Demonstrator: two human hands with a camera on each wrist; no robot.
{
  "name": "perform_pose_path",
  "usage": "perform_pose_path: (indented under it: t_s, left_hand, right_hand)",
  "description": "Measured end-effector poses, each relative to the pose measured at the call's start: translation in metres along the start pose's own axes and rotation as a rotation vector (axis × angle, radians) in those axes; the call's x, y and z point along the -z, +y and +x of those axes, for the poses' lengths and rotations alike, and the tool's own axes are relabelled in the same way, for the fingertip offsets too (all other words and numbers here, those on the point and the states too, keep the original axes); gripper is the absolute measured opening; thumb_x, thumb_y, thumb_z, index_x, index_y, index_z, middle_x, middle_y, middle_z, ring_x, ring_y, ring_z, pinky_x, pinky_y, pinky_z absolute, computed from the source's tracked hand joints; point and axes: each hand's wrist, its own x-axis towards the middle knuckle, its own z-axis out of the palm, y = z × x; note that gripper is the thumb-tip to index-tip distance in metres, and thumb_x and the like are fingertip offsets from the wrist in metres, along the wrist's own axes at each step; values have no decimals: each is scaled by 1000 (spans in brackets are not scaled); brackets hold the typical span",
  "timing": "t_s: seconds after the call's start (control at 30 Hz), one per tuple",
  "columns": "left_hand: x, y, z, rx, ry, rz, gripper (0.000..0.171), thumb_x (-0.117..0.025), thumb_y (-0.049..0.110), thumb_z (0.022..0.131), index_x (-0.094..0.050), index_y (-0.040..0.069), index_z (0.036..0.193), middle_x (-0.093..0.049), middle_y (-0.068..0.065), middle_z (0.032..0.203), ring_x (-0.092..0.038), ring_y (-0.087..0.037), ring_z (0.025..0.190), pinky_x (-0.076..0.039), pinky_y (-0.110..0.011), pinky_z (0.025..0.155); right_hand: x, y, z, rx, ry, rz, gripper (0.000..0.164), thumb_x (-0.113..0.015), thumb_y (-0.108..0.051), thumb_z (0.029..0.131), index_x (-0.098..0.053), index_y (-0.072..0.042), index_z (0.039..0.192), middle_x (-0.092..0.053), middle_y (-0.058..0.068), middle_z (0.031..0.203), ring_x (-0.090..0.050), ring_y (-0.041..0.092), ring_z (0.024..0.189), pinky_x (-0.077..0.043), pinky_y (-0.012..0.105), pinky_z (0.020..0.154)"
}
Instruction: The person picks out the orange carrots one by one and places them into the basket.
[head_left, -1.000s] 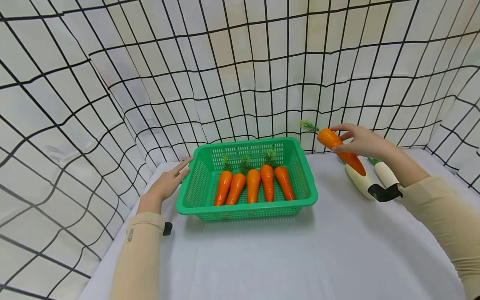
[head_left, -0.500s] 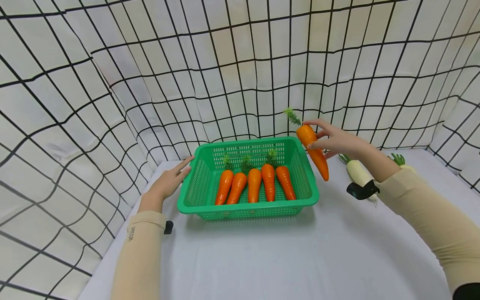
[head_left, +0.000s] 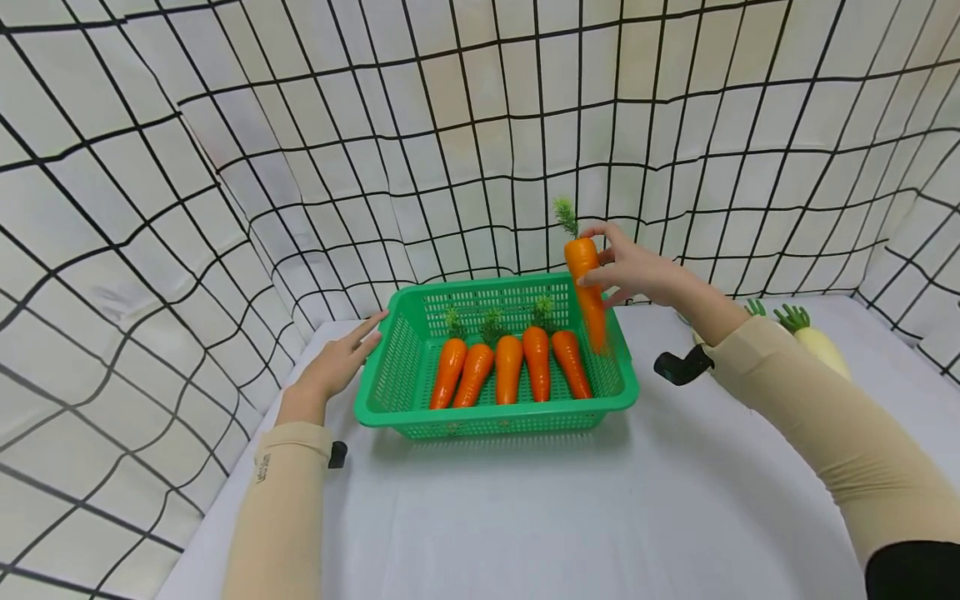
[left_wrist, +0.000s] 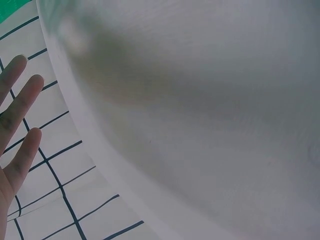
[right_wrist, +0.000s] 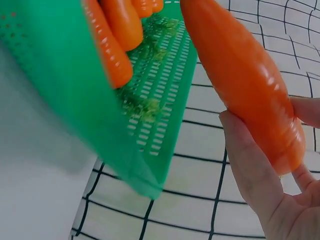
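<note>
My right hand (head_left: 633, 268) pinches an orange carrot (head_left: 586, 279) between thumb and fingers near its leafy top. The carrot hangs tip down over the right end of a green plastic basket (head_left: 498, 422). In the right wrist view the held carrot (right_wrist: 245, 80) stands close to the camera, beside the basket wall (right_wrist: 80, 95). Several carrots (head_left: 507, 371) lie side by side in the basket, leafy tops toward the back. At the basket's left end, my left hand (head_left: 330, 367) has its fingers straight and touches the rim. The left wrist view shows these spread fingers (left_wrist: 25, 107).
White radishes (head_left: 820, 346) with green tops lie on the white tablecloth (head_left: 487, 517) at the right, one partly hidden behind my right forearm. A black wire grid (head_left: 510, 150) backed with white cloth rises behind the basket and along both sides.
My right hand has carried the carrot leftward from above the radishes to over the basket's right end, and the carrot has swung more upright. My left hand stays at the rim.
</note>
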Motion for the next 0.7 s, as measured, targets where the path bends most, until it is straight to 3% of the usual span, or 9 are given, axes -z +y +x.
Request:
perform_pose_path:
  t_s: [0.33, 0.53, 0.7]
  left_hand:
    - [-1, 1, 1, -2, 0, -15, 67, -23, 63, 108, -17, 31, 166, -54, -33, 141, -59, -48, 122, -40, -73, 98]
    - [-2, 0, 1, 6, 2, -25, 67, -24, 63, 107, -17, 31, 166, -54, -33, 140, -58, -48, 123, -39, -74, 99]
    - [-1, 1, 1, 2, 10, -17, 68, -24, 63, 108, -19, 29, 166, -54, -32, 141, -59, -47, 120, -43, -71, 96]
  right_hand:
    - [-35, -16, 33, -9, -91, 36, 70, -64, -8, 100, -27, -22, 158, -44, 25, 137, -62, 41, 110, -60, 48, 82]
    - [-60, -16, 52, -33, -92, 124, 70, -65, -5, 100, -27, -20, 157, -44, 26, 139, -62, 40, 104, -57, 54, 89]
    - [-78, -13, 65, -48, -91, 172, 73, -65, -5, 100, -25, -20, 159, -44, 26, 142, -63, 36, 99, -57, 52, 90]
